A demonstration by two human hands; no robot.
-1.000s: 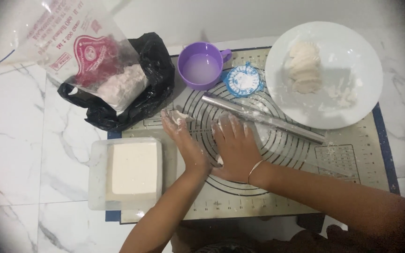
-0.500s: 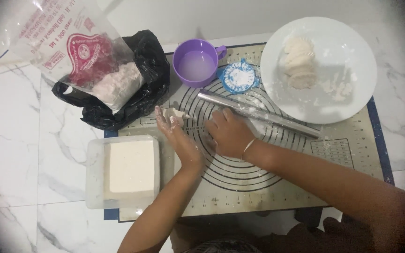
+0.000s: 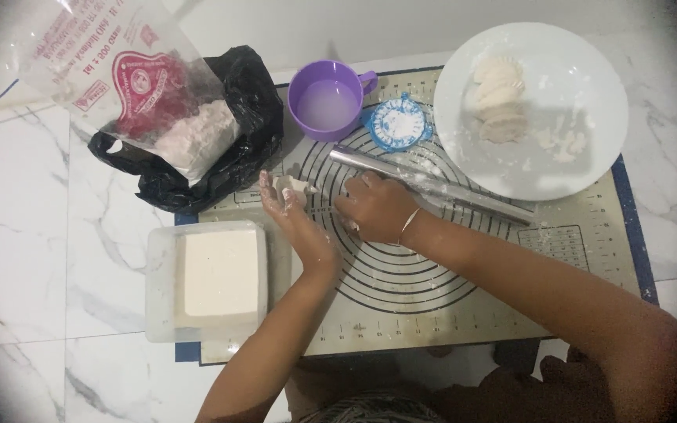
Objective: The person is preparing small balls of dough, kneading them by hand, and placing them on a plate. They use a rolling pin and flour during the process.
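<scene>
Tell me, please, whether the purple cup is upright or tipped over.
Upright: the purple cup stands on the mat, its open mouth facing up and its inside showing.

The rolling pin [image 3: 432, 186] is smooth, glossy metal; the baking mat [image 3: 464, 282] is matt, flexible and flour-dusted. The cup [image 3: 328, 100] is glossy purple plastic, the plate [image 3: 581, 86] glazed white, the bag [image 3: 190, 157] crinkled black plastic film, and the floor [image 3: 41, 258] polished marble.

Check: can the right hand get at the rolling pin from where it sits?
Probably yes. The right hand rests on the mat right beside the metal rolling pin, nothing between them. The left hand, holding a dough piece, is off to the side.
</scene>
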